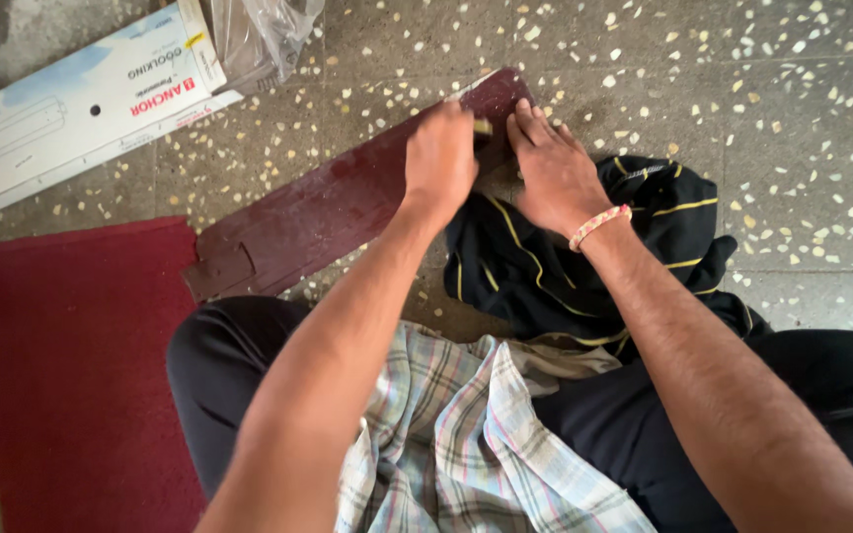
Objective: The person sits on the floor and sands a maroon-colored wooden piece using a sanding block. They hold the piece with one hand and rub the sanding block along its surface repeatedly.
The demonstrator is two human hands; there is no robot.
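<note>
While the dark red board lies on the floor, its far end is gripped by the left hand and pressed flat by the right hand; dusty patches are left.

The left hand closes over a small pale object; only a sliver shows past the fingers, too little to identify. The plank passes beneath both hands, hidden there. The white carton runs off the left edge.
</note>
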